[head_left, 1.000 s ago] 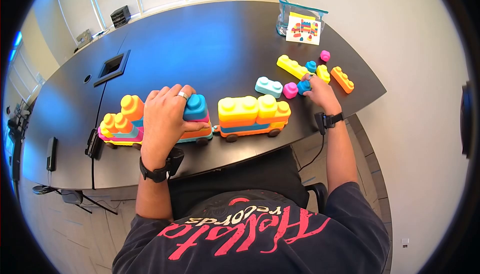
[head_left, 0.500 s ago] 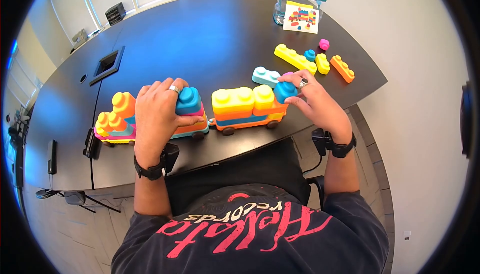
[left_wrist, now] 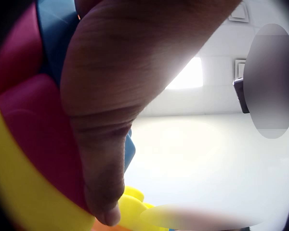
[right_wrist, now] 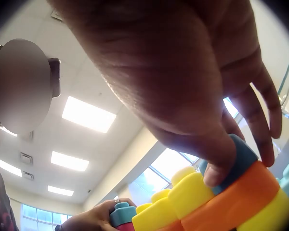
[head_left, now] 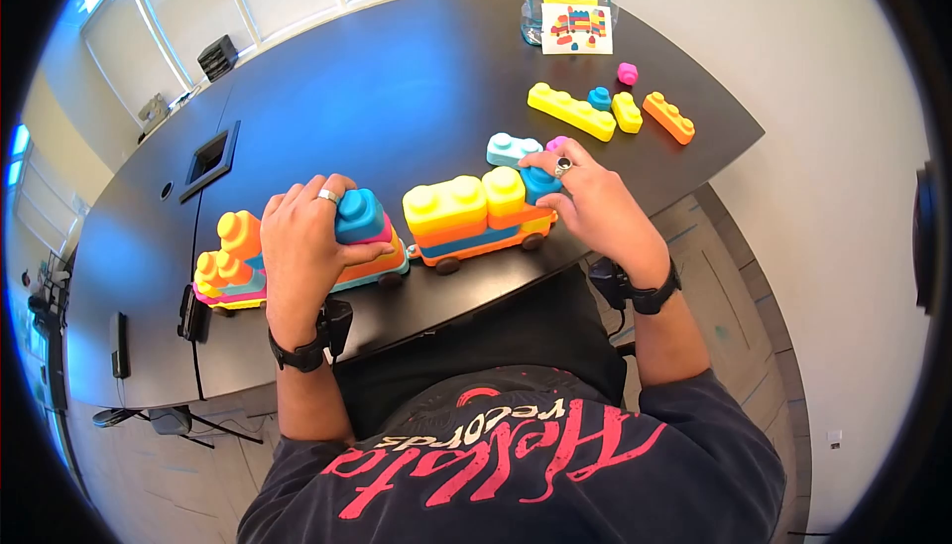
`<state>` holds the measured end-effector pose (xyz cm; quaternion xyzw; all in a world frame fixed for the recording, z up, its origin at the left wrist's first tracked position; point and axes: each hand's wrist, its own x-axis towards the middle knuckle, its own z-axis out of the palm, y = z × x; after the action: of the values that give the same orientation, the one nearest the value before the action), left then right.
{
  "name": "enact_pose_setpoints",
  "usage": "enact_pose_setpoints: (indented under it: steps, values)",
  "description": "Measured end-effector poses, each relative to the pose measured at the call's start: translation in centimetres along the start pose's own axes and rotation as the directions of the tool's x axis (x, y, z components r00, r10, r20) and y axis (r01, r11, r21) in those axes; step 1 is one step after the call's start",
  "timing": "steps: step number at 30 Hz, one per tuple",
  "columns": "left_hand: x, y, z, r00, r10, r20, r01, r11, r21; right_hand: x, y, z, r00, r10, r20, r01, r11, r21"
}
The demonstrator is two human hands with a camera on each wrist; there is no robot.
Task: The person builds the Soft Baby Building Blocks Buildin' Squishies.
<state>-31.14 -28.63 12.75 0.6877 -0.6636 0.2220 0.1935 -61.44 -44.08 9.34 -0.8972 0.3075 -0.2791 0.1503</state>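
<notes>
In the head view the left hand (head_left: 309,246) grips the middle car of a block train, its thumb across the side below a blue block (head_left: 359,217). The left wrist view shows that thumb (left_wrist: 103,144) against a magenta block (left_wrist: 43,130). The right hand (head_left: 605,209) pinches a blue block (head_left: 540,185) at the right end of the rear car, beside the yellow blocks (head_left: 446,205). In the right wrist view this blue block (right_wrist: 238,161) sits against an orange block (right_wrist: 236,197); whether it is fully seated I cannot tell.
Behind the right hand lie a light blue block (head_left: 512,149) and a partly hidden pink one. Farther right are a long yellow block (head_left: 570,113), an orange block (head_left: 667,119) and several small ones. A clear bag with a picture card (head_left: 577,30) stands at the back.
The right hand has taken the blue block from among the loose blocks and brought it left onto the rear car's end. The left hand keeps its grip on the middle car.
</notes>
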Motion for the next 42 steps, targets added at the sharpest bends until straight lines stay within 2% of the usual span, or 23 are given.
enact_pose_setpoints:
  steps: [8,10,11,14,17,19,20,21,22,23,24,26,27,29,32,33,38,40,42]
  values:
    - [0.0,0.1,-0.1,1.0,-0.004,0.001,0.004,1.0,0.001,-0.3,0.1,0.5,1.0,0.003,0.0,-0.003,1.0,-0.028]
    - [0.0,0.1,-0.1,1.0,-0.005,-0.002,0.005,1.0,-0.001,-0.4,0.1,0.7,0.995,0.089,0.043,-0.091,0.995,0.048]
    - [-0.1,0.1,-0.1,1.0,-0.003,-0.002,0.003,1.0,-0.003,-0.5,0.3,1.0,0.995,0.087,0.04,-0.089,0.995,0.047]
    - [-0.1,0.0,0.1,1.0,0.005,-0.018,-0.005,1.0,-0.009,-0.7,1.4,1.8,1.0,0.002,-0.008,-0.001,0.995,0.103]
    - [-0.2,-0.1,0.2,0.999,0.017,-0.044,-0.017,1.0,-0.011,-0.4,2.0,1.4,0.999,-0.047,-0.001,0.047,0.999,0.02]
    - [-0.2,-0.1,0.1,0.998,0.019,-0.065,-0.02,1.0,-0.008,0.1,2.8,0.1,0.979,-0.094,0.181,0.056,0.977,0.204]
    - [-0.3,0.0,0.1,0.998,0.016,-0.056,-0.017,1.0,-0.009,0.4,3.0,-0.8,0.978,-0.104,0.181,0.068,0.978,0.198]
    - [-0.2,-0.1,0.1,0.999,0.013,-0.047,-0.013,1.0,-0.01,0.8,3.1,-1.9,0.981,0.026,0.191,-0.097,0.924,0.37]
    - [-0.2,-0.2,0.1,0.998,0.005,-0.056,-0.006,1.0,-0.009,1.0,3.5,-3.0,0.962,0.154,0.227,-0.254,0.813,0.525]
    - [-0.2,-0.2,0.2,0.998,0.013,-0.057,-0.014,1.0,-0.011,1.8,4.8,-4.0,0.97,0.171,0.175,-0.239,0.818,0.523]
    - [-0.3,-0.2,0.2,0.998,0.023,-0.057,-0.024,1.0,-0.014,2.7,5.9,-5.0,0.963,0.252,0.098,-0.271,0.903,0.334]
    - [-0.4,-0.2,0.2,0.998,0.025,-0.06,-0.026,1.0,-0.013,5.3,12.3,-4.2,0.933,0.358,-0.046,-0.356,0.934,0.038]
    - [-0.3,-0.2,0.2,0.997,0.031,-0.066,-0.031,0.999,-0.009,6.3,14.6,-3.4,0.933,0.356,-0.053,-0.354,0.935,0.035]
    - [-0.2,-0.2,0.1,0.997,0.03,-0.065,-0.031,0.999,-0.012,7.5,16.8,-2.4,0.872,0.489,0.003,-0.458,0.819,-0.345]
    - [-0.3,-0.2,0.1,0.999,0.019,-0.048,-0.02,1.0,-0.014,7.6,15.9,-1.2,0.859,0.51,0.037,-0.44,0.775,-0.453]
    - [-0.2,-0.2,0.1,0.999,0.012,-0.035,-0.012,1.0,-0.015,7.7,17.4,0.1,0.883,0.469,-0.037,-0.439,0.793,-0.423]
    - [-0.3,-0.3,0.3,0.998,0.022,-0.053,-0.023,1.0,-0.007,8.2,18.9,1.2,0.868,0.491,-0.078,-0.482,0.792,-0.376]
    - [-0.1,-0.2,0.3,0.999,0.024,-0.049,-0.024,1.0,-0.003,8.6,20.3,1.5,0.911,0.376,-0.171,-0.413,0.849,-0.331]
    - [-0.2,-0.2,0.3,0.998,0.023,-0.058,-0.024,1.0,-0.005,8.6,20.3,1.7,0.904,0.391,-0.17,-0.427,0.834,-0.349]
